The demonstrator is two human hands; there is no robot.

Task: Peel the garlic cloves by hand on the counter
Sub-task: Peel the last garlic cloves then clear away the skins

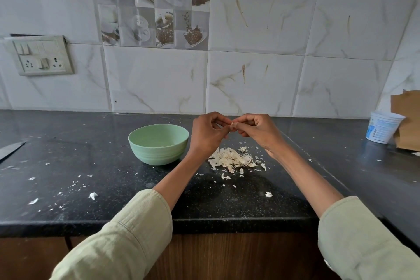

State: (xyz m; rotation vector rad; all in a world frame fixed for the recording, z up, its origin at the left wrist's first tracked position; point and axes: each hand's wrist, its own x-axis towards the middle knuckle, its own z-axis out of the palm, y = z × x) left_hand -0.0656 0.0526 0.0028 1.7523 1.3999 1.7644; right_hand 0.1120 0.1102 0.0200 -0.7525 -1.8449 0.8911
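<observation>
Two pale green sleeves nearest the lens, forearms bare, reaching over the black counter. Left hand and right hand meet fingertip to fingertip above the counter, both with fingers curled, pinching one small pale garlic clove between them; clove mostly hidden, cannot tell how much skin is on it. Directly under the hands: one heap of papery garlic peels, white flakes scattered around it and across the counter to the left. One mint green bowl just left of the left wrist, upright; a few pale bits at the bottom, too small to identify. One knife blade at far left edge, only part in view. One white plastic tub at far right, tilted, next to brown cardboard. One switch and socket plate on the marble-look tiled wall, one panel of coffee-cup picture tiles above the bowl.
</observation>
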